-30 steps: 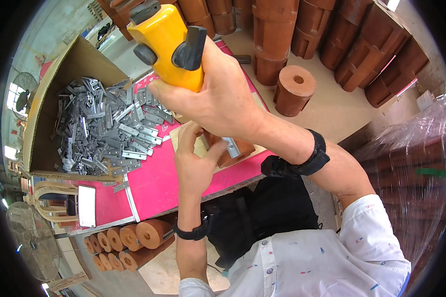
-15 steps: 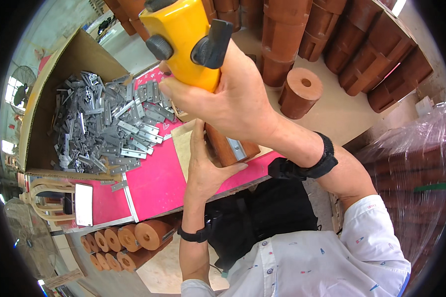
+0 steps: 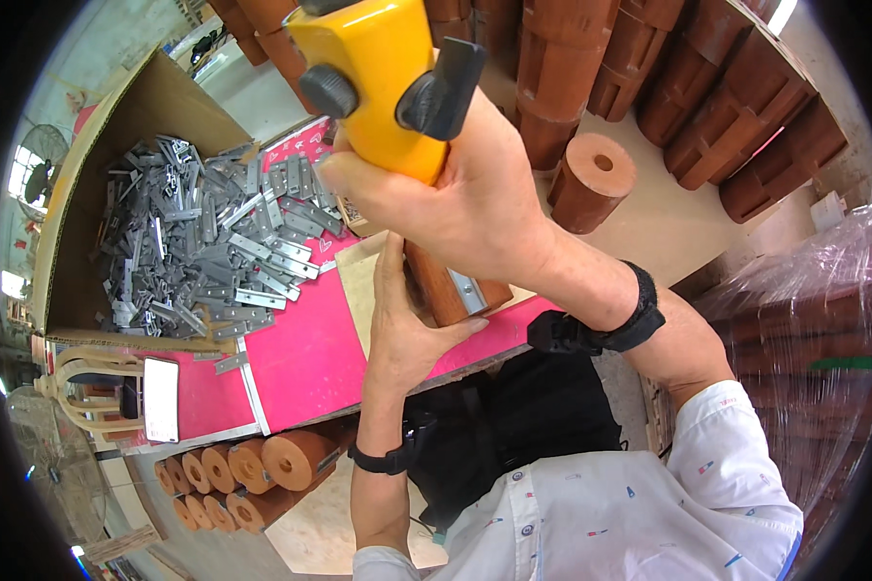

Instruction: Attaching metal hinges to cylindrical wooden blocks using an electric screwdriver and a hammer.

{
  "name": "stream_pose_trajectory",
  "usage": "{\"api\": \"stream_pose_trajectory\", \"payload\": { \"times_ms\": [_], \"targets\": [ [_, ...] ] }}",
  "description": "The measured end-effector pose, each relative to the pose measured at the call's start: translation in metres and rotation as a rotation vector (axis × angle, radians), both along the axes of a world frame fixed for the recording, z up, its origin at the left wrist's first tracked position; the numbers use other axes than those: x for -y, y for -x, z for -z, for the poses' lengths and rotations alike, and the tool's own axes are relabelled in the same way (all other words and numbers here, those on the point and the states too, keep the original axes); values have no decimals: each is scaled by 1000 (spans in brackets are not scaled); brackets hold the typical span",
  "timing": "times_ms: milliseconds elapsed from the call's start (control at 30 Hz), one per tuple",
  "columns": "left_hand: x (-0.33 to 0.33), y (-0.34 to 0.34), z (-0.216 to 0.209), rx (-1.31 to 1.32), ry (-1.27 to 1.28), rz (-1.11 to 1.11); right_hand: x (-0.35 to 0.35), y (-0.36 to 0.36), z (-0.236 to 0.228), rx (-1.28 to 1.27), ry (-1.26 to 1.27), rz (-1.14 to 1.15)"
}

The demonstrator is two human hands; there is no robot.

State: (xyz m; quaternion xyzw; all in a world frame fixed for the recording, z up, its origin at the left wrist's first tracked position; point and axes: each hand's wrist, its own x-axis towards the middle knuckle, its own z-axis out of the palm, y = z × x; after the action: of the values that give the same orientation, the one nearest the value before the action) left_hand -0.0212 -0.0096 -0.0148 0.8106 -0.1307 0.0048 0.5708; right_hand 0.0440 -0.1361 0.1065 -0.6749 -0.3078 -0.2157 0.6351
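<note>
My right hand is closed around a yellow power tool with black knobs, held upright over the bench; its lower end is hidden behind the hand. Below it lies a reddish-brown wooden cylinder with a silver metal plate set along its top side. My left hand grips the near-left side of this cylinder, thumb stretched along the front end and fingers along the left. Where the tool meets the cylinder or plate, if it does, cannot be seen.
A cardboard box on its side spills several metal plates onto the pink bench top. One wooden cylinder stands at the right, before tall stacks. More cylinders lie under the bench. A phone leans at the left.
My right hand and the yellow tool have shifted slightly right and down in the picture. The left hand and the wooden cylinder have barely moved.
</note>
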Motion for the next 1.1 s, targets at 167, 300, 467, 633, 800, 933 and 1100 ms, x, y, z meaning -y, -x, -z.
{"api": "stream_pose_trajectory", "payload": {
  "times_ms": [167, 300, 467, 633, 800, 933, 1100],
  "targets": [
    [0, 3, -5, -13, -46, -26, 5, -2, 9, 168, 82, 128],
    [1, 4, -10, -6, -25, -45, 8, -12, 11, 42, -137, 57],
    [-10, -7, -25, 108, -59, -1, 23, -15, -11, 79, -176, 32],
    [2, -23, -56, 128, -242, -159, 29, -12, -19, 30, -233, -146],
    [15, -28, -68, 256, -477, -158, 21, -10, -14, 176, -235, 127],
    [21, -23, -76, 307, -535, -135, 29, 0, -21, 72, -229, 85],
    [17, -47, -84, 183, -742, 9, 27, 0, -18, 128, -209, 98]
  ]
}}
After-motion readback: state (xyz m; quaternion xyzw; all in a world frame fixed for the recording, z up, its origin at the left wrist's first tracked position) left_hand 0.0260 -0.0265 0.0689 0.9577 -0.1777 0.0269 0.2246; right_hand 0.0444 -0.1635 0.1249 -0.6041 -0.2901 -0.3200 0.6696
